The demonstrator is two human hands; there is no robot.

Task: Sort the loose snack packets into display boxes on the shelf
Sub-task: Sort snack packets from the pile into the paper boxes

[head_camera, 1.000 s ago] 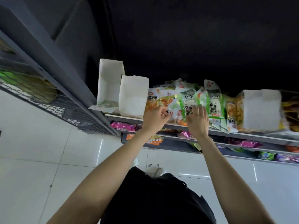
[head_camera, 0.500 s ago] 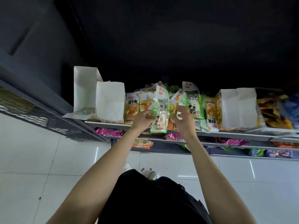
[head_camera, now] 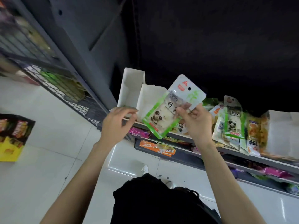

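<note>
Your right hand (head_camera: 196, 122) pinches panda packet (head_camera: 163, 113) mid-frame, tilted toward white display box (head_camera: 150, 97); left hand (head_camera: 115, 123), fingers relaxed, empty, reaches to steady box.

Open air lies between my left hand (head_camera: 117, 122) and the two white display boxes (head_camera: 149, 101) at the shelf's (head_camera: 258, 156) left end. The panda packet (head_camera: 168, 109) in my right hand (head_camera: 196, 125) hangs across the nearer box's front. Rightward, leaning loose packets (head_camera: 233, 125) crowd the shelf up to another white box (head_camera: 281, 135).
</note>
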